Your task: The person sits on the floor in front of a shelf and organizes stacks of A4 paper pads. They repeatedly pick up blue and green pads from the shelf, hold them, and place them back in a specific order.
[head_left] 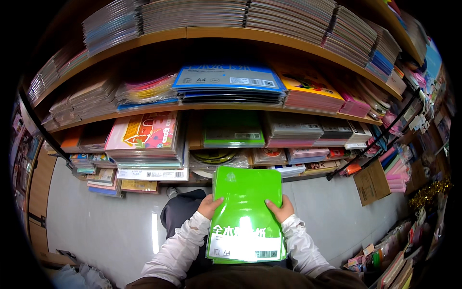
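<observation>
A stack of green paper packs in glossy clear wrap is held flat in front of my body. My left hand grips its left edge, thumb on top and fingers out of sight underneath. On the opposite edge my right hand holds it the same way. The near end of the top pack has a white band, bright with glare. Beyond it, on a lower shelf, lie similar green packs.
Shelves full of wrapped paper stacks span the view ahead. Blue packs and a pink illustrated stack lie on them. A cardboard box with pink rolls stands on the grey floor at right. More goods crowd the lower right.
</observation>
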`<control>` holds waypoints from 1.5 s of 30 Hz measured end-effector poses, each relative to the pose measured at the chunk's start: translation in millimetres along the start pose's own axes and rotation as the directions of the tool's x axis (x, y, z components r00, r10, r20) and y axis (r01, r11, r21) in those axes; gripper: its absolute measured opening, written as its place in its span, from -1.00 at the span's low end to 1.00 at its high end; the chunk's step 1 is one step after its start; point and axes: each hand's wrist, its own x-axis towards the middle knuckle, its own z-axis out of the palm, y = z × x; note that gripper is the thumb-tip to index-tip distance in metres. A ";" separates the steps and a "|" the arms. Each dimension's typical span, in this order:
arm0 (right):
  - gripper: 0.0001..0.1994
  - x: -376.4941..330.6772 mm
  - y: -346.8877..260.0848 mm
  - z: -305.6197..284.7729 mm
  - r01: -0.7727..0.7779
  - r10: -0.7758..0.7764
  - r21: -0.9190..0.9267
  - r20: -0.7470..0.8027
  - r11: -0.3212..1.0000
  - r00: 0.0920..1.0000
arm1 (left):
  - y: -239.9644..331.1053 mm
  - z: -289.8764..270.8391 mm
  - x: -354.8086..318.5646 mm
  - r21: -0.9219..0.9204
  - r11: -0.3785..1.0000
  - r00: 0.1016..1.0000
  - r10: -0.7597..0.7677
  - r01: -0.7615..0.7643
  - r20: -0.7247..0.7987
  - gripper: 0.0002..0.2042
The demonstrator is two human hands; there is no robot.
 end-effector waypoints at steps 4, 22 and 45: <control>-0.27 1.4 -20.3 -11.3 0.092 -0.086 -0.047 0.126 0.995 0.988 | -0.7 -2.3 1.8 0.005 1.000 1.000 0.013 -0.013 -0.026 -0.77; -0.63 8.2 -0.4 -69.4 -0.022 -0.019 0.190 0.212 0.982 0.977 | -13.0 3.9 21.2 0.212 0.973 0.991 0.111 -0.092 -0.078 -0.67; -0.69 0.5 -8.3 -60.8 -0.109 0.112 -0.051 0.059 0.993 0.992 | -15.4 7.0 27.0 0.114 0.992 0.994 0.066 -0.056 -0.087 -0.75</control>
